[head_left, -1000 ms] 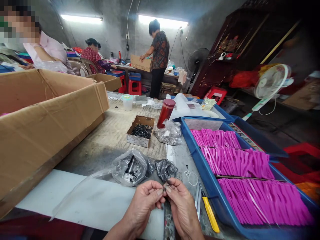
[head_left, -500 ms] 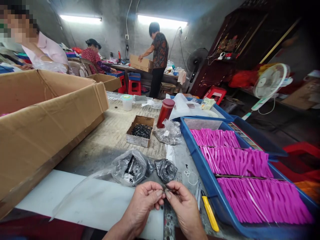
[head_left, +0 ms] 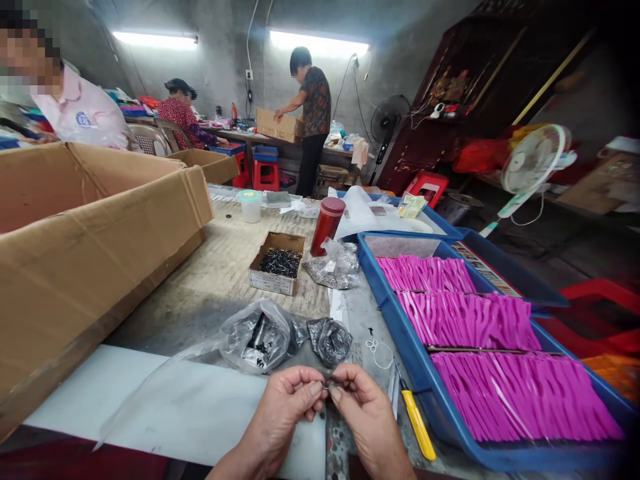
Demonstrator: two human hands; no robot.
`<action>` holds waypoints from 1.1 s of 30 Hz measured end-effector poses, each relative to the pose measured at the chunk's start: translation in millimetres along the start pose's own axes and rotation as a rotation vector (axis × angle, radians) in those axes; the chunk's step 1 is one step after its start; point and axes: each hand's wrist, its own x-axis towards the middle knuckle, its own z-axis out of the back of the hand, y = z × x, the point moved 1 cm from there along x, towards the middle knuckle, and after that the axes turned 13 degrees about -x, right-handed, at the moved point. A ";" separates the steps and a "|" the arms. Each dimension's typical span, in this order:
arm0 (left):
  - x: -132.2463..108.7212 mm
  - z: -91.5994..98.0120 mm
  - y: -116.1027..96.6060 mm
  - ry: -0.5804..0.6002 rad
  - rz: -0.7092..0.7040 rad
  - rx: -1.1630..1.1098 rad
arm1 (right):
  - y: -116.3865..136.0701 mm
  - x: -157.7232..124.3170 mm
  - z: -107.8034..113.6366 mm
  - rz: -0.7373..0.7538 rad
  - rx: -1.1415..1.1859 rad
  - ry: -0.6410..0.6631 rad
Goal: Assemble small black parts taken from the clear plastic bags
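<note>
My left hand (head_left: 295, 399) and my right hand (head_left: 361, 404) meet at the near edge of the table, fingertips pinched. Between them shows a tiny thin metal piece, too small to name; each hand is closed around one end of it. Just beyond the fingers lie a clear plastic bag (head_left: 257, 333) with small black parts in it and a dark, crumpled plastic bag (head_left: 331, 341). To the right of my right hand rests a screwdriver (head_left: 418, 425) with a yellow handle. A small loop of white string (head_left: 381, 353) lies above it.
A blue tray (head_left: 385, 297) of upright magenta pieces (head_left: 520, 397) stands on the right. Large cardboard box (head_left: 110, 247) fills the left. Farther back are a small carton (head_left: 273, 281) of dark pins and a red flask (head_left: 327, 225). Several people work behind.
The view has shifted slightly. My hands keep their pinch almost unmoved, and a little more of the thin metal piece shows between the fingertips. The person at left has turned a little.
</note>
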 end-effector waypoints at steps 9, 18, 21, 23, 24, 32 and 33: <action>0.7 0.5 1.3 -0.009 -0.022 -0.044 | -6.9 -1.2 -7.9 -0.109 0.207 -0.050; 0.7 0.0 1.3 -0.050 -0.026 0.009 | -8.8 -2.9 -10.3 -0.156 0.311 -0.030; 1.0 0.5 1.7 -0.050 -0.039 0.019 | -9.3 -2.6 -12.2 -0.164 0.330 -0.044; 1.4 1.1 2.5 -0.044 -0.044 0.014 | -9.4 -2.6 -13.5 -0.168 0.347 -0.048; 1.7 1.5 3.1 -0.043 -0.046 0.008 | -9.4 -2.8 -14.0 -0.171 0.357 -0.047; 3.3 2.6 5.6 -0.033 -0.071 -0.001 | -7.2 -4.5 -17.2 -0.202 0.373 -0.052; 3.3 2.3 5.5 -0.035 -0.072 0.001 | -6.9 -4.4 -17.6 -0.201 0.371 -0.056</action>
